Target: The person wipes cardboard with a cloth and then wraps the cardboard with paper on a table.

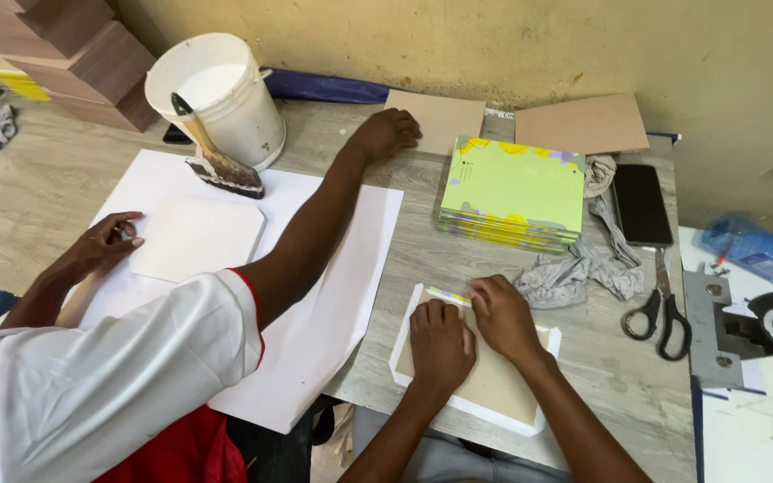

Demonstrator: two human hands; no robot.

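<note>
A grey wooden table point(46, 192) is carrying a bucket point(225, 94), paper point(333, 295), books point(513, 192), rag point(583, 268), phone point(641, 204), scissors point(662, 309) and boards point(583, 123).

A tan board point(485, 380) lies on a white sheet point(404, 344) beside lime-green booklets point(513, 188) with yellow and purple blotches, a white bucket point(221, 94), black-handled scissors point(661, 313), on a grey wood-grain counter point(38, 197).

A single head-worn camera looks steeply down and forward from above the wearer's forearms, close over the grey wood-grain bench point(583, 358). It faces the stained yellowish plaster wall point(494, 45) along the bench's far edge. The wearer's hands sit low and centre; a co-worker's shoulder in a white shirt point(91, 385) fills the lower left corner.
</note>
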